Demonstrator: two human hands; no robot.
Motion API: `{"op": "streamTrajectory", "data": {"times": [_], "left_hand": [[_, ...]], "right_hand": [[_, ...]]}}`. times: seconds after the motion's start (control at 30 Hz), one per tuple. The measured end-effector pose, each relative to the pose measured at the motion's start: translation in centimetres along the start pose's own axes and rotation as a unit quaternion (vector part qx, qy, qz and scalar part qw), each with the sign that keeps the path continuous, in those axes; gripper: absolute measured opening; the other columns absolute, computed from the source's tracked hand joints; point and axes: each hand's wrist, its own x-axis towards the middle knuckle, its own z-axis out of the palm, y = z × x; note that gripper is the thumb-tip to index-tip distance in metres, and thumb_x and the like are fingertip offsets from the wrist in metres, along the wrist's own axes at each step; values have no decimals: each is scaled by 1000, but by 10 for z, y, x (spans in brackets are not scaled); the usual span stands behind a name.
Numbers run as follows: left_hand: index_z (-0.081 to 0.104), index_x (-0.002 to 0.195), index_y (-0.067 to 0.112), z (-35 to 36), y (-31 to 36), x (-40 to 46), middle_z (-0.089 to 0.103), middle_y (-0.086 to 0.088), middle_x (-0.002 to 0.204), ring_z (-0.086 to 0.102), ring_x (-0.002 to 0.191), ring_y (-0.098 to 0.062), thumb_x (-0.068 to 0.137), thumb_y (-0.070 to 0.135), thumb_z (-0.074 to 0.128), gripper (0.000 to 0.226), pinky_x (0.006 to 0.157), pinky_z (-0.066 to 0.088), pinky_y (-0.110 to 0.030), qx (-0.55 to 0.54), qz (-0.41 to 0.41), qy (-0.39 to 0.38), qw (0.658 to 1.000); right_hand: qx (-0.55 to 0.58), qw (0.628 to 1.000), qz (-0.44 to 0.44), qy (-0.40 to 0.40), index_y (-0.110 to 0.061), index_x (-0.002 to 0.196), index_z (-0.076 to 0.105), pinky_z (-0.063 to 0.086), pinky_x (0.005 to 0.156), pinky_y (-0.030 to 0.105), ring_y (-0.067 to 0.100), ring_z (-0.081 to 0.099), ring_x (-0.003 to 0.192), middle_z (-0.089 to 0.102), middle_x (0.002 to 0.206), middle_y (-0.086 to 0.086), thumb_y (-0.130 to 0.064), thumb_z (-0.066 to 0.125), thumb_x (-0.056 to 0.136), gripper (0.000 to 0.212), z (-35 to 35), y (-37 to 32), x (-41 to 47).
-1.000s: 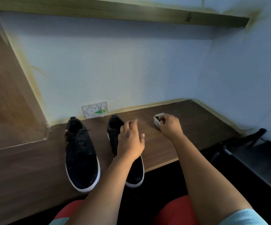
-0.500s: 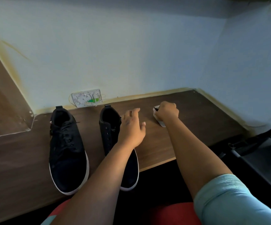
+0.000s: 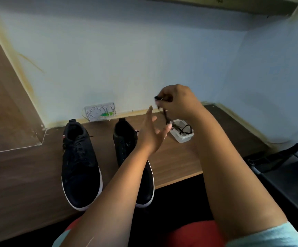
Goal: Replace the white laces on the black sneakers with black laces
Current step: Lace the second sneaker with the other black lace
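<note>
A thin black lace (image 3: 167, 118) is pinched in the right hand (image 3: 177, 102) above a small clear plastic tub (image 3: 182, 135) on the wooden counter (image 3: 176, 161). The left hand (image 3: 151, 132), fingers (image 3: 149, 113) spread wide, is raised beside it, apparently to receive it, near the unlaced black canvas sneaker (image 3: 126, 139).

black lace (image 3: 167, 117) dangling, two black sneakers (image 3: 80, 164) upright

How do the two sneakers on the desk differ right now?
The left sneaker is laced with a black lace and shows fully; the right sneaker has bare eyelets, and the left forearm crosses over its front. Both are black with white soles, side by side, toes toward the desk edge.
</note>
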Motion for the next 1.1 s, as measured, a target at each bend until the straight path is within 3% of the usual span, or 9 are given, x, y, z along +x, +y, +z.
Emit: {"op": "streamTrajectory", "data": {"times": [0.13, 0.23, 0.33, 0.47, 0.63, 0.73, 0.87, 1.0, 1.1], "left_hand": [[53, 111, 13, -6, 31, -1, 65, 7, 84, 66, 77, -7, 104, 21, 39, 17, 85, 54, -29, -313, -56, 9, 948], [53, 77, 11, -25, 41, -3, 57, 2, 61, 56, 61, -11, 104, 21, 39, 33, 71, 47, -27, -459, -76, 45, 884], [48, 75, 12, -45, 53, -9, 46, 0, 63, 46, 63, -13, 103, 24, 39, 31, 63, 43, -22, -560, -66, -10, 826], [47, 76, 12, -72, 75, -26, 44, 0, 64, 44, 61, -11, 103, 27, 38, 32, 58, 43, -18, -633, -23, -31, 773], [48, 72, 11, -142, 84, -41, 44, 0, 63, 42, 59, -11, 103, 24, 36, 35, 58, 40, -18, -690, 67, 92, 715], [51, 74, 12, -174, 75, -49, 48, 1, 63, 48, 57, -11, 102, 30, 41, 35, 58, 42, -20, -603, 77, 193, 770], [62, 90, 20, -146, 52, -50, 65, 5, 85, 59, 78, -9, 94, 30, 58, 11, 78, 46, -28, -159, 10, 145, 977], [59, 81, 34, -113, 44, -63, 69, 0, 93, 63, 90, -16, 74, 84, 40, 54, 87, 50, -36, 14, -63, -2, 998], [54, 70, 21, -119, 46, -64, 57, 3, 64, 55, 65, -15, 95, 56, 45, 44, 69, 47, -33, 42, -52, 27, 997]], "right_hand": [[43, 997, -22, -52, -24, 102, 67, 40, 63, 12, -2, 56, 75, 64, 95, -12, -17, 61, 87, 17, 0, -17, -20], [66, 997, 41, -21, -25, 125, 53, 40, 69, 17, 5, 54, 82, 56, 119, -4, -9, 56, 83, 44, 5, 0, -29], [-3, 981, 89, -172, -21, 144, 34, 43, 96, 33, 23, 49, 119, 42, 137, 5, -23, 75, 76, 80, 41, 18, -44], [-20, 974, 130, -185, -16, 126, 57, 43, 92, 31, 25, 55, 114, 59, 126, 8, -31, 59, 93, 37, 89, 39, -52], [-78, 975, 201, -63, -8, 99, 65, 45, 77, 31, 32, 60, 98, 64, 102, 15, -25, 42, 100, 29, 77, 67, -47], [8, 978, 195, 73, -13, 84, 57, 46, 72, 33, 31, 60, 86, 62, 84, 10, -26, 43, 99, 24, 60, 54, -43], [119, 984, -10, 130, -11, 77, 56, 31, 57, 27, 18, 46, 62, 54, 68, 1, -18, 47, 99, 24, 46, -30, -46], [84, 984, -134, 81, -5, 77, 52, 37, 58, 34, 22, 48, 64, 54, 70, 6, -12, 46, 93, 19, 65, -71, -51], [38, 991, -128, 29, -7, 79, 51, 41, 62, 39, 29, 51, 70, 55, 78, 11, -17, 46, 94, 19, 77, -53, -52]]}}
